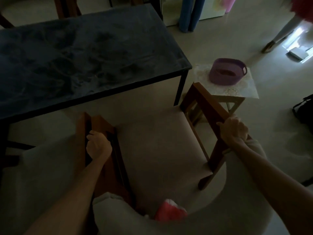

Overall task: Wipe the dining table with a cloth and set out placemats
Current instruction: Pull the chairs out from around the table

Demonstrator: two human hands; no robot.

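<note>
Nearest the camera, a pink cloth [170, 210] lies low in view at the rear of the chair [157, 141], though the dim light hides what it rests on. Both arms reach forward over the chair's pale seat. The left hand [98, 145] has its grip curled round the left wooden armrest [100, 126]; the right hand [232, 130] has its grip closed round the right armrest [208, 106]. The chair stands just in front of the dark tabletop [81, 56], whose surface shows smeared, dusty streaks. To the right of the tabletop's near corner, a small stool [237, 100] carries a patterned placemat [243, 87], and a purple basket [227, 72] sits on it. Beyond, blue fabric [190, 14] hangs near the far wall.
</note>
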